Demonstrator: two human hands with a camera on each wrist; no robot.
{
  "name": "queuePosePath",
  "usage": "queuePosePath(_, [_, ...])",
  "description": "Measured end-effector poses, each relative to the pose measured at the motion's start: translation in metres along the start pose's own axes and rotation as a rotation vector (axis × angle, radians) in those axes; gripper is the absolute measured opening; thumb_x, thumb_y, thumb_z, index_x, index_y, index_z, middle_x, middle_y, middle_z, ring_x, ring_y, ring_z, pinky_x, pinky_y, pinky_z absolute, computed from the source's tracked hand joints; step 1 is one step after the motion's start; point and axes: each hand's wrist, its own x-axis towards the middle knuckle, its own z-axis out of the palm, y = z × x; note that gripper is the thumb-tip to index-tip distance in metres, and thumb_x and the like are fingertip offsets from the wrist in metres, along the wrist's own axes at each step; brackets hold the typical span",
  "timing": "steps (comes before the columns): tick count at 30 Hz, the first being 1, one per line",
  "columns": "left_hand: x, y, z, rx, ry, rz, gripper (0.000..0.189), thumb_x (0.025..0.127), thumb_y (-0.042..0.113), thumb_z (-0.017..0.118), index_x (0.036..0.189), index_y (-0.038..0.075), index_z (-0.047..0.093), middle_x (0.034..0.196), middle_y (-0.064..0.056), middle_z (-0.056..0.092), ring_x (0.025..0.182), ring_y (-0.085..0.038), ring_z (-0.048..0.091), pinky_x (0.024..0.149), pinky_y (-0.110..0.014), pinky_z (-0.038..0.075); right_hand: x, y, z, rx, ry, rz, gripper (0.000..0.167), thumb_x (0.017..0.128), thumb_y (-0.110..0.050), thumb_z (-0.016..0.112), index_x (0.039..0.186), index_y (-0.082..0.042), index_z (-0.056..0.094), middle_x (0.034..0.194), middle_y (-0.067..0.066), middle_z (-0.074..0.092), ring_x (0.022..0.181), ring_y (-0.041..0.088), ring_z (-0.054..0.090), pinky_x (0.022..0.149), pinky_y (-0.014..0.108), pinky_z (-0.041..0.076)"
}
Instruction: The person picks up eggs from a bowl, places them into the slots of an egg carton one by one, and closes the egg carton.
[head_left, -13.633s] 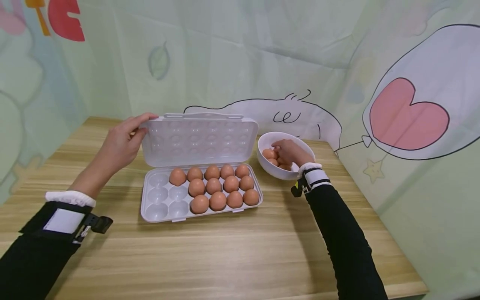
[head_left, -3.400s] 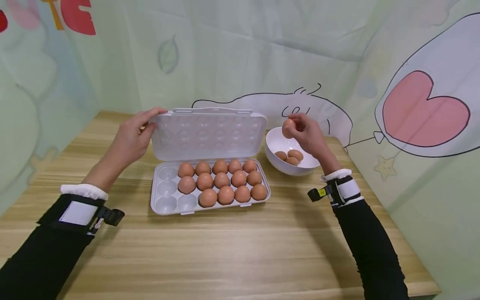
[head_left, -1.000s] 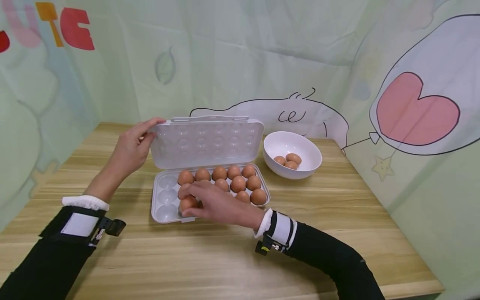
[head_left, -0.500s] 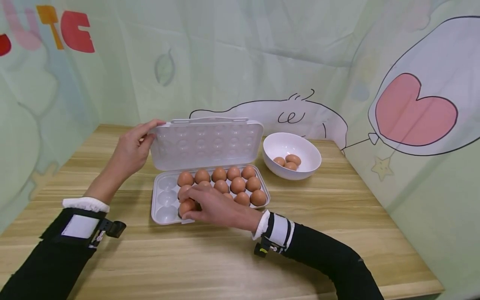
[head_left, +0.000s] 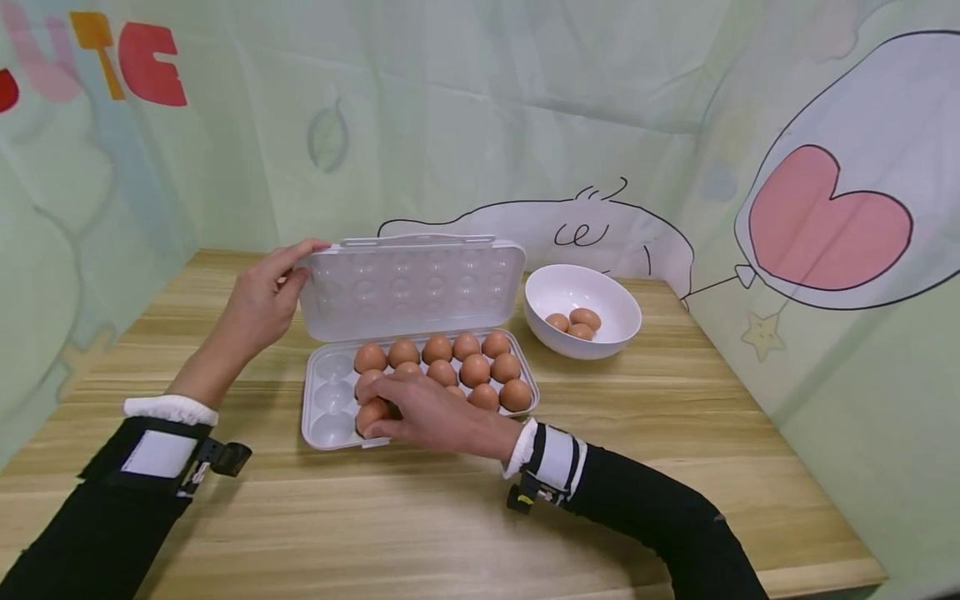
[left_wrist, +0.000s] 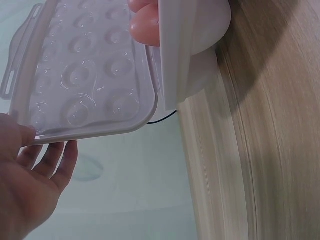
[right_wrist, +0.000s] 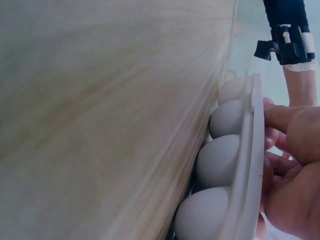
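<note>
A white plastic egg box stands raised on its hinge, lid [head_left: 412, 287] up, with its tray [head_left: 332, 432] flat on the table. My left hand [head_left: 262, 296] pinches the lid's upper left corner between thumb and fingers, as the left wrist view also shows. Brown eggs [head_left: 475, 371] fill most of the tray; the leftmost column of cups shows bare plastic. At the front row's second cup, my right hand [head_left: 438, 412] grips an egg [head_left: 371, 417] with thumb and fingers. That hand partly covers the eggs behind it. From the right wrist, the tray's rounded cup undersides [right_wrist: 217, 160] are seen.
A white bowl [head_left: 622, 335] with three brown eggs [head_left: 585, 318] stands right of the box, towards the back. The wooden table [head_left: 420, 525] meets a printed cloth backdrop [head_left: 480, 117] at its back and sides.
Earlier, the right hand reached into the bowl, then lifted an egg above it. Now it is at the tray's front row with an egg. The tray holds more eggs, the bowl fewer. Left hand keeps the lid.
</note>
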Motion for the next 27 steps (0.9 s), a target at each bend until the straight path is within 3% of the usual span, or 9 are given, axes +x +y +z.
queuePosePath(11, [0.0, 0.0006, 0.0002, 0.01, 0.007, -0.002, 0.038, 0.106, -0.004, 0.049, 0.141, 0.004, 0.061, 0.136, -0.023, 0.062, 0.112, -0.036, 0.06, 0.081, -0.011, 0.038, 0.0019, -0.0032, -0.0005, -0.055, 0.031, -0.094, 0.022, 0.094, -0.023, 0.078, 0.098, -0.015, 0.058, 0.087, -0.01, 0.053, 0.081, -0.001, 0.05, 0.074, 0.009, 0.041])
queuePosePath(16, [-0.0001, 0.0006, 0.0002, 0.003, 0.003, -0.006, 0.038, 0.106, -0.005, 0.049, 0.141, 0.003, 0.061, 0.137, -0.023, 0.061, 0.113, -0.036, 0.059, 0.082, -0.01, 0.037, 0.0009, -0.0056, 0.0003, -0.106, 0.044, -0.064, 0.025, 0.097, -0.024, 0.076, 0.102, -0.013, 0.053, 0.085, -0.008, 0.051, 0.079, 0.002, 0.05, 0.07, 0.01, 0.039])
queuePosePath(23, [-0.0007, 0.0023, 0.0005, 0.006, 0.002, -0.014, 0.038, 0.106, -0.005, 0.049, 0.142, 0.004, 0.061, 0.137, -0.022, 0.062, 0.111, -0.034, 0.059, 0.082, -0.008, 0.038, -0.0006, -0.0085, 0.0005, -0.143, 0.013, 0.002, 0.022, 0.098, -0.027, 0.075, 0.108, -0.014, 0.061, 0.101, -0.007, 0.053, 0.091, 0.007, 0.048, 0.083, 0.012, 0.04])
queuePosePath(27, [-0.0004, 0.0032, 0.0, 0.011, -0.006, -0.027, 0.039, 0.106, -0.005, 0.049, 0.142, 0.004, 0.06, 0.139, -0.021, 0.061, 0.116, -0.034, 0.06, 0.083, -0.006, 0.037, -0.0005, -0.0089, -0.0005, -0.163, -0.001, 0.014, 0.021, 0.098, -0.029, 0.074, 0.106, -0.015, 0.061, 0.1, -0.008, 0.052, 0.088, 0.006, 0.048, 0.081, 0.011, 0.04])
